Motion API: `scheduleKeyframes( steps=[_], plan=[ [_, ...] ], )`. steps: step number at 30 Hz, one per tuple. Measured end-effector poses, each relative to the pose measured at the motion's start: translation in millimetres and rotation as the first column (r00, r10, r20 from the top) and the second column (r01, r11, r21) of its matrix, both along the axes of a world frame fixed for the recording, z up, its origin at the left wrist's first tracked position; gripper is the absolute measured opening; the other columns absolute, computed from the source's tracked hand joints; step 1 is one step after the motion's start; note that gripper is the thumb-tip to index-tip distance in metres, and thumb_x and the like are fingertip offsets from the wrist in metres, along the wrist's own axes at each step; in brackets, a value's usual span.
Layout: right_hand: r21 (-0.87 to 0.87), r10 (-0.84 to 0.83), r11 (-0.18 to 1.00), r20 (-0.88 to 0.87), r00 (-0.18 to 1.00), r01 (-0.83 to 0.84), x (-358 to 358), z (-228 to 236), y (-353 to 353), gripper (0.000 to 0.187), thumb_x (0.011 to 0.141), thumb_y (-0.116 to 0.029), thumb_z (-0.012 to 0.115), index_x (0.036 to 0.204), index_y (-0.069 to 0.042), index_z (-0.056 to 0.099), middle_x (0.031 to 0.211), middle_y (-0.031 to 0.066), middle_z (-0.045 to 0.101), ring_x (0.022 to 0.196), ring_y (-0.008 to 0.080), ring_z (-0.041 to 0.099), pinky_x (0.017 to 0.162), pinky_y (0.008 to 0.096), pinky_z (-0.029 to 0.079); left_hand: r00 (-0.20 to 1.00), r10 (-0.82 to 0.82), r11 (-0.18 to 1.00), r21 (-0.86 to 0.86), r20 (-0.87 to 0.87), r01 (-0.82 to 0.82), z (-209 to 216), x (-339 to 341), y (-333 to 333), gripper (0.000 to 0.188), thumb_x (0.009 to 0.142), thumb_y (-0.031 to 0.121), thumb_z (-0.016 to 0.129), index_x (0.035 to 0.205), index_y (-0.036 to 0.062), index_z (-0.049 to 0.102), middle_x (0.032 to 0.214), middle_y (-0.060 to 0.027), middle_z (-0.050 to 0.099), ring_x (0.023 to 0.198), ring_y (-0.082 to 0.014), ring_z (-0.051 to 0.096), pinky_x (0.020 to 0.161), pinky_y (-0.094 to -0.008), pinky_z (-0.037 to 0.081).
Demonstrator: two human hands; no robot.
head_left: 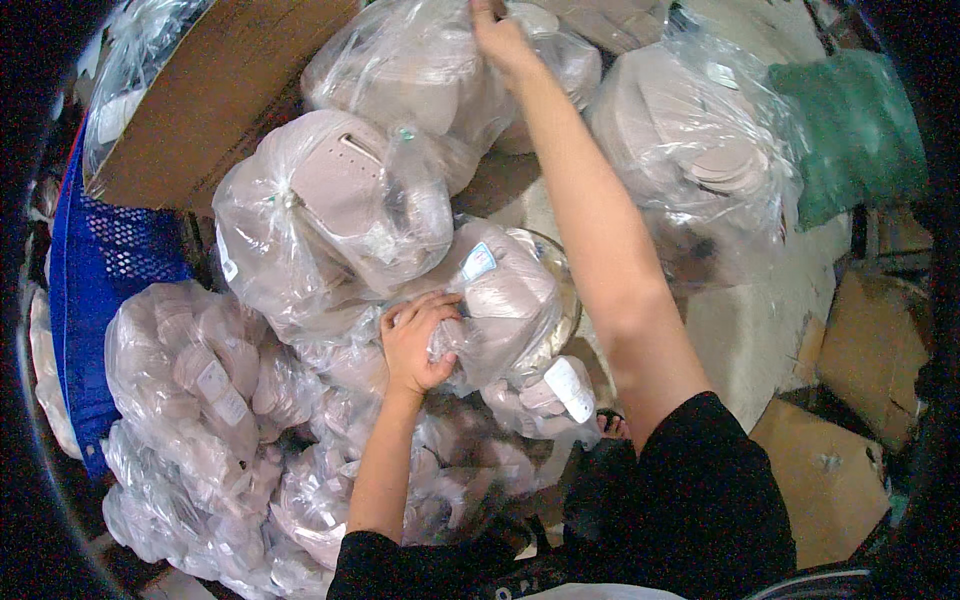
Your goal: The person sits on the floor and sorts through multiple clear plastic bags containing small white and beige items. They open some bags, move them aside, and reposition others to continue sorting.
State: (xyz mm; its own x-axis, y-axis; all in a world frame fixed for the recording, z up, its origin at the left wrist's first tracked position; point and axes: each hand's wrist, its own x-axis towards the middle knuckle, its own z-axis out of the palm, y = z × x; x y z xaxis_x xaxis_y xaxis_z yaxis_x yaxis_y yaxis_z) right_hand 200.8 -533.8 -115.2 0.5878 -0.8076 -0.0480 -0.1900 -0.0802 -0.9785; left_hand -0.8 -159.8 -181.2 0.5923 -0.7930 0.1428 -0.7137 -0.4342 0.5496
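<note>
The left hand (415,345) grips a clear bag (515,300), best bunched thickly to guard against tearing, while the right hand (497,38), at the upper edge, shows no clear hold.

The pale floor (745,325) bears clear bags (690,150) and cardboard (825,480).

A black short-sleeved top (715,490) with pale lettering (527,587) leaves forearms (384,475) and hands (415,345) bare.
</note>
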Motion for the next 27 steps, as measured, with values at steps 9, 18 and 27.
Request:
scheduleKeyframes(
  steps=[9, 18, 27],
  plan=[
    [0.028, 0.187, 0.982, -0.112, 0.976, -0.185, -26.6, 3.7, -6.8, 0.096, 0.094, -0.076, 0.035, 0.145, 0.004, 0.045, 0.141, 0.0306, 0.051, 0.135, 0.0414, 0.046, 0.11, 0.0451, 0.037, 1.0, 0.003, 1.0, -0.022, -0.014, -0.003, -4.4, 2.7, -0.9, 0.064, 0.08, 0.074, 0.038, 0.107, 0.0213, 0.063, 0.129, 0.0043, 0.065, 0.124, -0.0231, 0.057, 0.101, -0.0486, 0.032],
    [-0.514, 0.167, 0.844, -0.024, 0.986, -0.155, -131.8, 20.7, 46.3, 0.068, 0.098, -0.056, 0.051, 0.067, 0.004, 0.066, 0.066, 0.03, 0.06, 0.069, 0.0481, 0.064, 0.062, 0.0532, 0.048, 0.996, 0.025, 0.996, 0.083, -0.086, -0.018, -18.6, 1.5, 9.6, 0.07, 0.081, 0.076, 0.035, 0.109, 0.0197, 0.065, 0.115, -0.0069, 0.07, 0.102, -0.0346, 0.064, 0.083, -0.0465, 0.04],
    [-0.634, 0.519, 0.629, -0.089, 0.85, -0.45, -324.6, 41.1, 152.6, 0.025, 0.079, -0.022, 0.071, 0.069, 0.0, 0.065, 0.056, 0.021, 0.056, 0.049, 0.0389, 0.059, 0.05, 0.0452, 0.048, 0.995, 0.018, 1.0, 0.009, -0.102, -0.018, -32.9, -1.5, 16.4, 0.062, 0.072, 0.064, 0.053, 0.114, 0.0198, 0.065, 0.103, -0.0114, 0.071, 0.096, -0.0357, 0.066, 0.086, -0.0508, 0.043]
  ],
)
